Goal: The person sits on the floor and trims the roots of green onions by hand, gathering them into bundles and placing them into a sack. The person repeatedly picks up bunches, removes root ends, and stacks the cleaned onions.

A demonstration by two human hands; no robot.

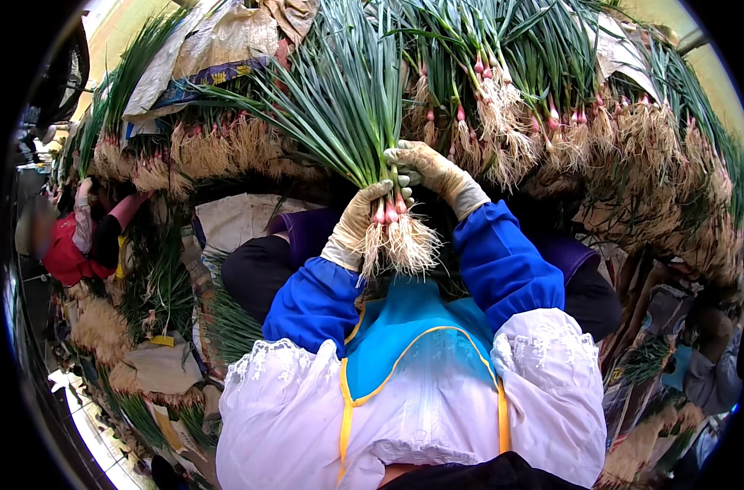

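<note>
My left hand (356, 226), in a pale, soiled glove, is closed round the lower stems of a bunch of young green garlic or similar allium plants (359, 128). Pinkish bulbs and long pale roots hang below that hand, above my blue apron. On the right side of the same bunch, my right hand (421, 168), gloved too, pinches a stem between thumb and fingers; its other fingers are partly hidden behind the stems. The long green leaves fan out upward and to the left. Just beyond my hands, more such plants (494, 122) lie heaped with their roots towards me.
Woven sacks (225, 43) cover part of the heap at the upper left. A co-worker in red (72, 248) sits at the far left, and another person (711, 367) is at the lower right. More plants (163, 288) and a sack (243, 217) lie left of my legs.
</note>
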